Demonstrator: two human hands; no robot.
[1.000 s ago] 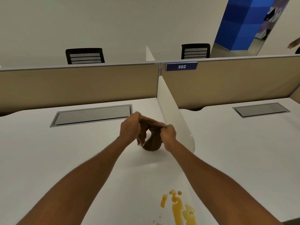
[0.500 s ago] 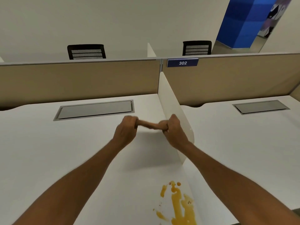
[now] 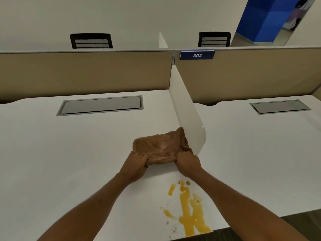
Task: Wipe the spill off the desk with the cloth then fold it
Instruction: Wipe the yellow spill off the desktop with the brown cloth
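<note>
A brown cloth (image 3: 160,146) lies spread out on the white desk (image 3: 69,153), its far right corner against the white divider. My left hand (image 3: 137,163) grips the cloth's near left corner. My right hand (image 3: 187,162) grips its near right corner. An orange-yellow spill (image 3: 190,211) streaks the desk near the front edge, just below and right of my hands, with small drops and crumbs around it.
A white divider panel (image 3: 187,119) stands between this desk and the one to the right. Grey cable hatches (image 3: 100,106) (image 3: 279,106) sit in both desks. A beige partition (image 3: 86,72) with a "302" sign (image 3: 197,55) runs along the back; two black chairs stand behind it.
The cloth was bunched and then stretched taut in the air between my hands; now it is laid out flat on the desk, and my hands have come down toward me.
</note>
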